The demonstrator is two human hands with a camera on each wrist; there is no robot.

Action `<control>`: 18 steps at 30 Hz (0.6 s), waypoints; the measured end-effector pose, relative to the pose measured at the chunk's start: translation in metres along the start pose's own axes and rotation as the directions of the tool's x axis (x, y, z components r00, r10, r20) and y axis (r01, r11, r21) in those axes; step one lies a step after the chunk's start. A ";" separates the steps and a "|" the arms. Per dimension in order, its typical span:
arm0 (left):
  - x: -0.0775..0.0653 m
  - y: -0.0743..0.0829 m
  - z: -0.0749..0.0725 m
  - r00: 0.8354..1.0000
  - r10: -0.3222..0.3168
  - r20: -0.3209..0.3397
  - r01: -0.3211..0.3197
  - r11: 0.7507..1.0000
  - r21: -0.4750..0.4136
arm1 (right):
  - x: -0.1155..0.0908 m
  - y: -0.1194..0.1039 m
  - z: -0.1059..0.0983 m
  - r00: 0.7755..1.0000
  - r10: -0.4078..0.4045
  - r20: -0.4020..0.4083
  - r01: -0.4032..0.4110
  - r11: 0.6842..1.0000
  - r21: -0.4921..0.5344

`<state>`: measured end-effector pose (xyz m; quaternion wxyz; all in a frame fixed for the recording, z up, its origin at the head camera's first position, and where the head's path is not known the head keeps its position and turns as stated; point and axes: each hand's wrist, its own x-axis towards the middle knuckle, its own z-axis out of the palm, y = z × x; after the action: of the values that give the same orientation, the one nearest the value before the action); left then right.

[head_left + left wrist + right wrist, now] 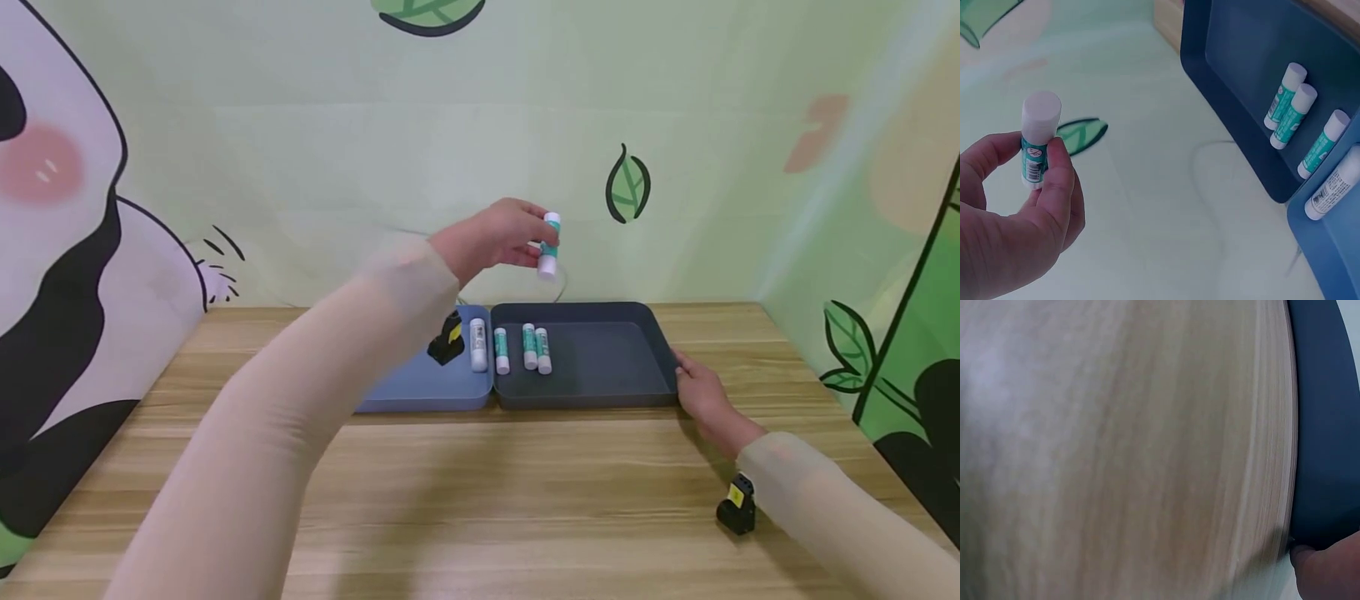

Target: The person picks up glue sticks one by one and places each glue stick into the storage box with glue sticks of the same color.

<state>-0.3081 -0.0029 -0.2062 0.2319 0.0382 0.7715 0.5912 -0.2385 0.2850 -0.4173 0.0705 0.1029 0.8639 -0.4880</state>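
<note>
My left hand (pixel 510 235) pinches a white and teal glue stick (pixel 550 246) between thumb and fingers, raised above the back of the dark tray (pixel 600 400). In the left wrist view that glue stick (pixel 1041 119) stands nearly upright, its white end on top. Several glue sticks lie below: a teal-labelled one (pixel 502 350) by the dark tray's left wall, and a teal pair (pixel 530 347) side by side. A larger white one (pixel 478 345) lies in the blue tray (pixel 427 404). My right hand (pixel 705 400) holds the dark tray's right edge near its front corner.
The two trays stand side by side at the back of the wooden table (pixel 465 500), close to a printed backdrop wall (pixel 300 183). My left forearm overlaps part of the blue tray in the head view. A small black device (pixel 737 504) is strapped at my right wrist.
</note>
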 end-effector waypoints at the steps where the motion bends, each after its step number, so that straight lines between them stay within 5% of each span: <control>1: 0.002 -0.001 -0.001 1.000 -0.001 -0.005 0.001 1.000 -0.007 | -0.001 0.000 0.000 1.000 -0.002 -0.002 0.002 1.000 0.003; 9: 0.024 -0.014 -0.010 0.997 -0.027 -0.067 0.023 0.998 -0.060 | -0.003 0.000 0.000 1.000 0.007 -0.005 -0.007 1.000 -0.005; 18: 0.050 -0.058 -0.003 0.993 -0.065 -0.097 0.057 0.995 -0.081 | -0.005 0.000 -0.001 1.000 0.014 0.009 -0.014 1.000 0.003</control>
<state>-0.3411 -0.0064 -0.2747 0.2125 -0.0238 0.7591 0.6148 -0.2336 0.2854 -0.4157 0.0776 0.1067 0.8620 -0.4894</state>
